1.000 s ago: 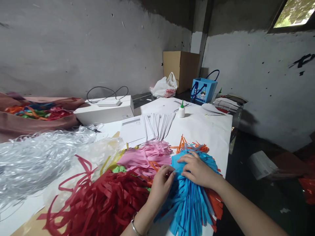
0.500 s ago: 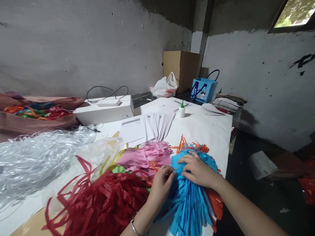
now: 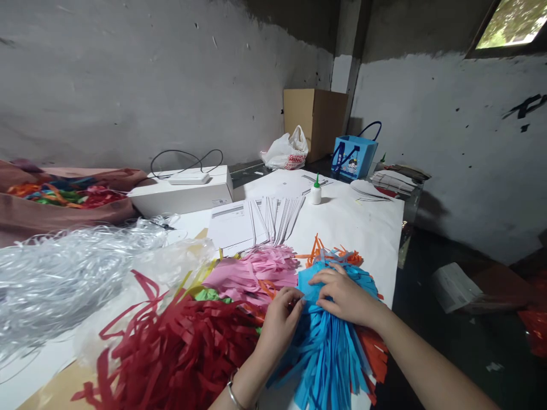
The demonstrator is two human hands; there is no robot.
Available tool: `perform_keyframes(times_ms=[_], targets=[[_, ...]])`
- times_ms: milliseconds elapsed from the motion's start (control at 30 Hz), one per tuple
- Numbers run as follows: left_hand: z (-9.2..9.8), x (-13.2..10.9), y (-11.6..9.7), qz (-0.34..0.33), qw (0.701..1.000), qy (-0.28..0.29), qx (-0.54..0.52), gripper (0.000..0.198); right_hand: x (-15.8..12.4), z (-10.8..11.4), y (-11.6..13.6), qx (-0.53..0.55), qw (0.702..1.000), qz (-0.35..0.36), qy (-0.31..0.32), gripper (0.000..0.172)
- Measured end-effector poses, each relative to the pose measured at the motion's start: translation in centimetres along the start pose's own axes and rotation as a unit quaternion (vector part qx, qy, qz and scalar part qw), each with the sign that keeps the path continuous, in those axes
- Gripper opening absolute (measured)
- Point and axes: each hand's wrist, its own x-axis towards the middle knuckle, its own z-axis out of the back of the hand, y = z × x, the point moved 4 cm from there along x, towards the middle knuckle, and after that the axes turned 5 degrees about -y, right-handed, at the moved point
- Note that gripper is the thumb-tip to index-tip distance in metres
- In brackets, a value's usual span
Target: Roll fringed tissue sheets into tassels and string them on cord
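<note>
Blue fringed tissue paper (image 3: 331, 347) lies in front of me, its uncut band at the top left and its cut strips hanging toward me. My left hand (image 3: 282, 319) pinches the left edge of that band between thumb and fingers. Across the middle of the blue paper rests my right hand (image 3: 342, 293), fingers apart and lightly bent, touching the surface. Orange fringed paper (image 3: 375, 353) shows from beneath. Left of my hands are a heap of red fringed paper (image 3: 183, 347) and a pink fringed bundle (image 3: 252, 270).
Clear plastic strands (image 3: 72, 273) spread over the left of the white table (image 3: 359, 222). Behind the fringes are fanned paper sheets (image 3: 273, 219) and a green-capped glue bottle (image 3: 315, 195). A white box (image 3: 183, 196), plastic bag (image 3: 287, 151), cardboard box (image 3: 314, 117) and blue bag (image 3: 354, 156) stand farther back.
Loose red strips at the left of the red heap have shifted, drooping lower and inward. Both hands and the blue paper look the same.
</note>
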Motion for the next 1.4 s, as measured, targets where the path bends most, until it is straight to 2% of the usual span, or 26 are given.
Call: perform_keyframes(times_ms=[300,533,600,733,900,1067,1200,1400], targets=[[0.1,-0.1,-0.1,-0.021,0.999,0.009,0.030,0.019,0.2,0.2,-0.1,-0.001,1.000,-0.013,-0.008,0.018],[-0.1,-0.3,-0.5,-0.062,0.994,0.016,0.089,0.018,0.0,0.3,-0.3,-0.006,1.000,-0.014,-0.010,0.019],[-0.1,-0.6,-0.6,-0.082,0.990,0.018,0.117,0.017,0.0,0.3,-0.3,-0.006,1.000,-0.014,-0.009,0.018],[-0.2,-1.2,-0.6,-0.117,0.974,0.027,0.193,0.028,-0.1,0.2,-0.4,-0.003,1.000,-0.010,-0.008,0.017],[-0.6,-1.4,-0.9,-0.166,0.951,0.070,0.250,0.033,-0.2,-0.1,-0.6,0.002,1.000,-0.009,-0.012,0.015],[-0.5,-1.3,-2.0,-0.179,0.948,0.079,0.250,0.033,-0.3,0.1,-0.7,0.003,1.000,-0.016,-0.015,0.015],[-0.5,-1.1,-2.9,-0.173,0.955,0.073,0.231,0.025,-0.5,0.1,-0.8,0.005,0.999,-0.024,-0.021,0.016],[-1.3,-0.7,-2.6,-0.149,0.967,0.052,0.197,0.029,-0.9,0.2,-0.9,0.009,0.999,-0.028,-0.035,0.015]])
